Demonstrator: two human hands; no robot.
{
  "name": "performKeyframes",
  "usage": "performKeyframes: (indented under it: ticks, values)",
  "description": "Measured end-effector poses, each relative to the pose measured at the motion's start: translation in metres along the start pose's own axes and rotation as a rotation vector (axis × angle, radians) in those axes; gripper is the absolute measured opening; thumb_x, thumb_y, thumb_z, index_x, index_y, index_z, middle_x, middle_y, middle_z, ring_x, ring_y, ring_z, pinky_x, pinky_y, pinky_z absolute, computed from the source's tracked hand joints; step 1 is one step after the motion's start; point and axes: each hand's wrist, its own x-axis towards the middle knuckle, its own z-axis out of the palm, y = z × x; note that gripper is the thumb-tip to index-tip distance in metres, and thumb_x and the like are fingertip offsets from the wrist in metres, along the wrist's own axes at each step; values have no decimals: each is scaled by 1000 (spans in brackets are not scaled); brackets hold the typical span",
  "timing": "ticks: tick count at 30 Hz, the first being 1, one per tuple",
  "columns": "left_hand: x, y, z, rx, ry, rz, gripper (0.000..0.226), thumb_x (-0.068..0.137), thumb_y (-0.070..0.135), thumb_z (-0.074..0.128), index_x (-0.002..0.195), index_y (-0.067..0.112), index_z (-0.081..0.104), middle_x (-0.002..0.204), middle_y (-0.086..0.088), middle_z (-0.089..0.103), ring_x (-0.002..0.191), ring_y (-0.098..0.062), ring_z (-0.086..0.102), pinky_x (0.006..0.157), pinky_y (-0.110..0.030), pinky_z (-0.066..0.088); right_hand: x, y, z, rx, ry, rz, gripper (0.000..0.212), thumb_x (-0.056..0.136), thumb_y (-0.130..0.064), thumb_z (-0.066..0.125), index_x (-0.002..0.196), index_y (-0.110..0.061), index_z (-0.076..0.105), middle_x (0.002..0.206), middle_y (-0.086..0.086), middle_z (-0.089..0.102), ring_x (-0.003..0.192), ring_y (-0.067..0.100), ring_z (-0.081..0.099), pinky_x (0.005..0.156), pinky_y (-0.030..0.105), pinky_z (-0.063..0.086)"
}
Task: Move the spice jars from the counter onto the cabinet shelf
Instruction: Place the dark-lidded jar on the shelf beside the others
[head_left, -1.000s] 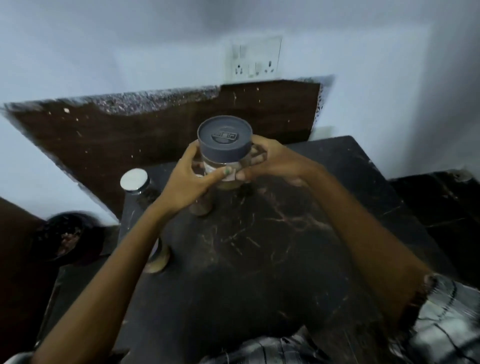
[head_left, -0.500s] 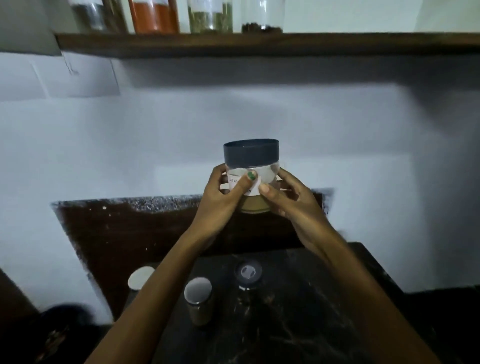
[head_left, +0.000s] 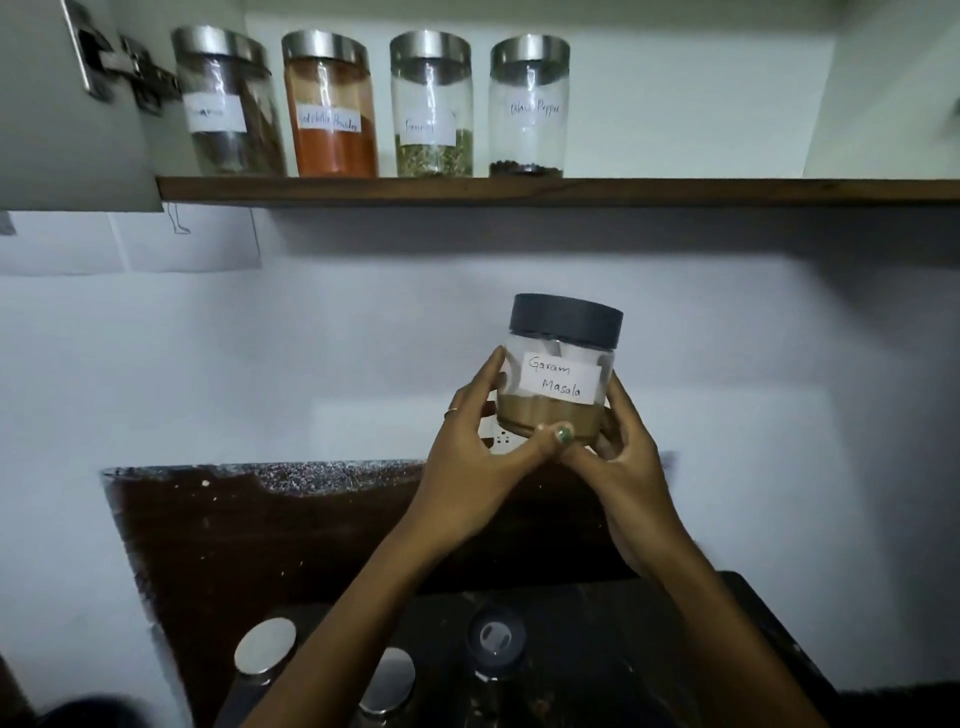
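Brown powder fills the lower part of the Garam Masala jar (head_left: 558, 379), and you hold it in mid-air between both hands, below the cabinet shelf (head_left: 675, 191) and above the counter (head_left: 649, 649). Your left hand (head_left: 470, 457) wraps the jar's 9 o'clock side with the thumb pressed across the base; your right hand (head_left: 626, 457) cups it from 3 o'clock, fingers curled behind the glass. The jar leans slightly, its dark grey lid (head_left: 566, 319) tipped toward 1 o'clock.

To place it well, I judge you should level it first, lift until the base clears the shelf's front edge, then slide it in at 12 o'clock into the bare stretch just right of the Black Pepper jar (head_left: 529, 106). Keep the thumb under the base until the shelf takes the weight.

Writing: the held jar's white label reads "Garam Masala" by hand. On the shelf, from 11 o'clock rightward, the first jar (head_left: 226, 104) has a blurred label I cannot read, the red powder jar (head_left: 330, 106) seems to say "Red Chilli Powder", the green jar (head_left: 431, 106) probably "Fennel", then "Black Pepper". Three more steel-topped or dark-topped jars (head_left: 265, 649) wait on the counter at 6 o'clock.
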Motion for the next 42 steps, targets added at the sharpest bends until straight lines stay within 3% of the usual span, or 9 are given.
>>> performKeyframes:
  ticks: [6, 12, 17, 19, 22, 29, 32, 36, 42]
  values:
    - [1, 4, 10, -1, -26, 70, 87, 70, 61, 61, 145, 47, 20, 140, 26, 34, 123, 18, 35, 91, -4, 36, 15, -8, -15, -20, -79, 13, 64, 60, -46, 76, 118, -49, 51, 111, -26, 65, 109, 1, 61, 81, 21, 55]
    - [-1, 5, 18, -4, -25, 84, 85, 71, 61, 59, 144, 49, 17, 136, 35, 32, 123, 21, 33, 97, -12, 36, 18, -8, -22, -59, -60, 16, 69, 55, -51, 76, 118, -55, 47, 111, -32, 63, 108, -2, 60, 83, 23, 55]
    - [-3, 12, 23, 7, -66, 99, 82, 75, 60, 57, 144, 51, 12, 138, 44, 21, 125, 26, 27, 91, 6, 28, 19, -9, -25, -70, 13, -47, 89, 52, -54, 79, 131, -52, 38, 115, -24, 64, 108, 1, 62, 79, 21, 56]
    - [2, 19, 27, 31, -88, 113, 84, 78, 62, 54, 146, 49, 7, 146, 37, 17, 133, 18, 23, 102, -3, 25, 24, -16, -26, -94, 50, -98, 84, 53, -55, 77, 127, -58, 38, 110, -32, 62, 104, -6, 61, 70, 13, 53]
    - [22, 39, 31, 124, -80, 157, 83, 84, 59, 50, 150, 40, 1, 157, 23, 2, 143, 3, 9, 116, -25, 18, 42, -34, -29, -113, 92, -216, 80, 65, -39, 76, 134, -48, 36, 120, -19, 60, 103, -4, 62, 70, 12, 52]
    - [99, 99, 37, 219, -62, 309, 83, 91, 49, 52, 152, 23, 2, 158, 3, 12, 144, -19, 18, 116, -43, 25, 109, -89, -31, -178, 176, -496, 78, 79, -18, 71, 144, -24, 28, 123, -21, 50, 104, -12, 58, 74, 8, 49]
    - [132, 114, 40, 281, -39, 305, 89, 86, 53, 48, 152, 19, 0, 159, 0, 11, 145, -22, 13, 116, -45, 17, 143, -106, -35, -216, 201, -532, 75, 81, -17, 71, 143, -26, 29, 122, -7, 56, 102, 1, 64, 78, 15, 53]
    - [172, 126, 45, 464, 63, 310, 79, 91, 51, 44, 150, 13, 9, 151, -7, 32, 139, -24, 27, 111, -45, 12, 184, -114, -37, -287, 216, -499, 69, 83, -20, 70, 140, -24, 31, 108, -12, 57, 94, 8, 66, 80, 29, 55]
    - [198, 120, 53, 622, 174, 291, 70, 86, 51, 37, 140, 8, 27, 127, -8, 56, 123, -26, 46, 108, -50, 18, 218, -104, -39, -439, 247, -434, 60, 83, -31, 68, 132, -24, 34, 113, 3, 60, 110, 28, 56, 100, 46, 43]
